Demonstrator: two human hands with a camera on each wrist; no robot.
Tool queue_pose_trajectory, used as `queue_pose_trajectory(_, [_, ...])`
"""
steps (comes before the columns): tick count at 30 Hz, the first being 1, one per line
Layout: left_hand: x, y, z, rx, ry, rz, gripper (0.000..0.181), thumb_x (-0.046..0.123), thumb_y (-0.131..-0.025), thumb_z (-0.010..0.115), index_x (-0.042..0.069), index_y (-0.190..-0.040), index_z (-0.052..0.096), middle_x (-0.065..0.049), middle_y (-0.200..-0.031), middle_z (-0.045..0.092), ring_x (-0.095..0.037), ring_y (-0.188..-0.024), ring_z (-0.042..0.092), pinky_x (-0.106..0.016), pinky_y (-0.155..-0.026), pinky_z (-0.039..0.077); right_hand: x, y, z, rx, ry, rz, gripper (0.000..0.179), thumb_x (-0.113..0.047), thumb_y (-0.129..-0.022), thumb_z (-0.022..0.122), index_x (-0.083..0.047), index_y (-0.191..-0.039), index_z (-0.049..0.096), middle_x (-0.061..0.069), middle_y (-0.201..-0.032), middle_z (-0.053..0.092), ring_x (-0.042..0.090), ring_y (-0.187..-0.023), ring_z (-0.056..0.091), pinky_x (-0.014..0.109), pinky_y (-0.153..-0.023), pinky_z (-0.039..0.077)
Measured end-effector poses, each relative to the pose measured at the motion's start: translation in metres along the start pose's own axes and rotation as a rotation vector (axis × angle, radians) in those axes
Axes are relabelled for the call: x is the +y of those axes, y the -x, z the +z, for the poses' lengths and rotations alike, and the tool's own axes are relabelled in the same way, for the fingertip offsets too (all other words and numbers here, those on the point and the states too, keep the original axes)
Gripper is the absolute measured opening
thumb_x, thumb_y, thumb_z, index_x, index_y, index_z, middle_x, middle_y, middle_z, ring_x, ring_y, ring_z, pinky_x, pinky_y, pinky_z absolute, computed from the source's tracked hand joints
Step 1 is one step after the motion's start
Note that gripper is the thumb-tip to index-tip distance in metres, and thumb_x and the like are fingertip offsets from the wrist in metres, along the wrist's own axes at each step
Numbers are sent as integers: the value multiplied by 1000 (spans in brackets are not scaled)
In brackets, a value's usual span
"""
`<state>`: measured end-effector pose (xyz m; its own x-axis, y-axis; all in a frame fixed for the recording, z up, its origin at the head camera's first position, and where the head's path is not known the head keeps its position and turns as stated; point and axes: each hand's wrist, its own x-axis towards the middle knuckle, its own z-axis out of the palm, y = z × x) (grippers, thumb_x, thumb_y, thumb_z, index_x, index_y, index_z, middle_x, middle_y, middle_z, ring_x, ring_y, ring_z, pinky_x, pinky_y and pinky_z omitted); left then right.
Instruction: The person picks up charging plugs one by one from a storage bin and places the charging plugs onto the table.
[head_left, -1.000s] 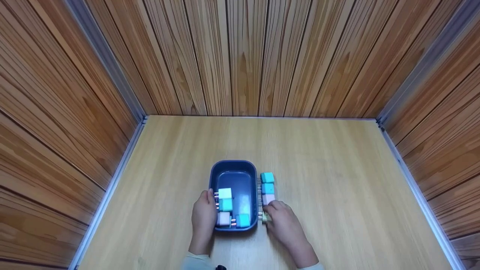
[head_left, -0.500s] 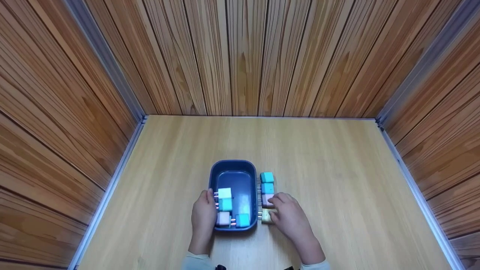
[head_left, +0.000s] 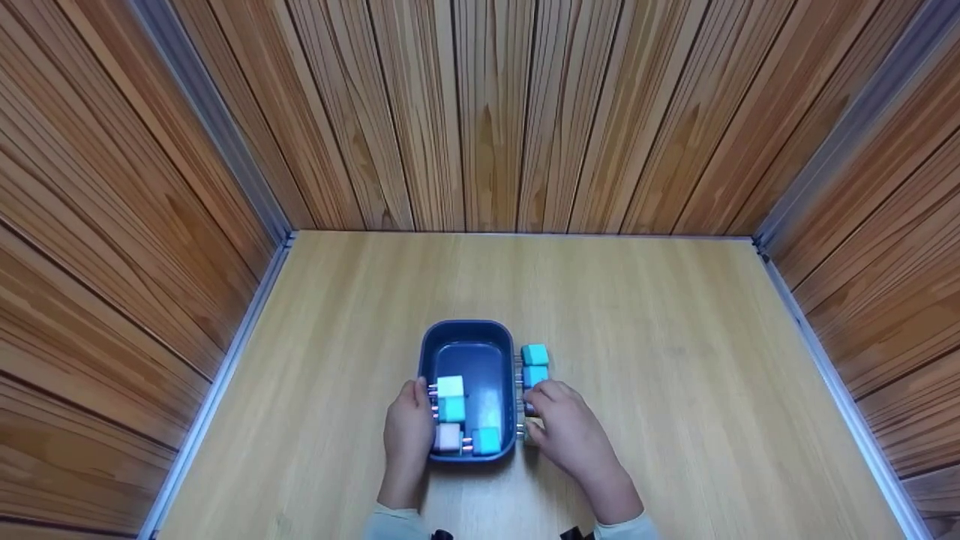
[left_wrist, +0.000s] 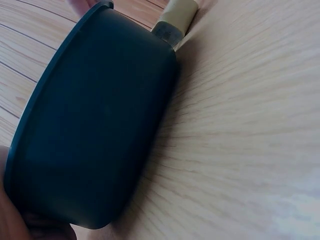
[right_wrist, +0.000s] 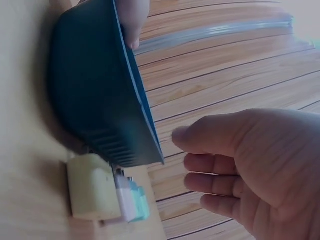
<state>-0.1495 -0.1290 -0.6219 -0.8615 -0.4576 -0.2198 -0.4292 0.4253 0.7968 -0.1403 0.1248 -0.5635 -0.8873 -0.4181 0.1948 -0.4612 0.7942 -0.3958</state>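
My left hand (head_left: 407, 435) grips the left side of a dark blue tray (head_left: 472, 360), thumb over its rim. In the tray lie several cube-shaped plug adapters with metal prongs: white (head_left: 450, 385), teal (head_left: 451, 409), pink (head_left: 448, 437) and light blue (head_left: 486, 441). Along the tray's right side more adapters form a row, prongs toward it: teal (head_left: 535, 354), blue (head_left: 535, 376), pink (right_wrist: 124, 196) and pale yellow (right_wrist: 92, 187). My right hand (head_left: 574, 435) is over the near end of this row, hiding the pink one in the head view. Its fingers look loosely bent and hold nothing in the right wrist view.
The tray stands on a light wooden table (head_left: 637, 315). Wood-plank walls rise at the back (head_left: 487, 120), left (head_left: 97, 262) and right (head_left: 892, 285), with metal strips (head_left: 832, 375) along the table's side edges.
My right hand drew back to the right off the pale yellow adapter, then came left again over the pink one. My left hand and the tray have stayed put.
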Motion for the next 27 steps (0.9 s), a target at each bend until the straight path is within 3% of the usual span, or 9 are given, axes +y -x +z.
queue_pose_trajectory(6, [-1,0,-1,-7,-1,9,46,48,-110,36,13,-105,65,-3,-74,49,-21,-69,52,-33,-59,38,-10,-7,0,-109,-14,-14,35,-23,-89,80,-10,-120,73,0,-118,65,17,-108,59,39,-97,52])
queue_pose_trajectory(12, [-1,0,-1,-11,15,1,46,49,-110,36,14,-106,65,-4,-75,51,-21,-70,54,-33,-59,39,-19,-14,5,-151,-6,-64,38,-24,-91,78,-9,-125,71,4,-123,65,21,-116,58,42,-103,49])
queue_pose_trajectory(18, [-2,1,0,-3,10,17,46,47,-110,35,12,-102,64,-3,-74,49,-22,-67,51,-34,-58,37,-30,-17,11,-229,-11,-50,40,-31,-94,75,-13,-129,69,2,-124,63,19,-117,56,42,-104,49])
queue_pose_trajectory(27, [-2,1,-1,-28,40,-24,49,52,-109,34,14,-110,65,-3,-77,52,-21,-72,54,-33,-61,41,-42,-32,19,-209,7,-134,43,-28,-94,75,-13,-133,67,2,-128,63,19,-121,57,41,-106,48])
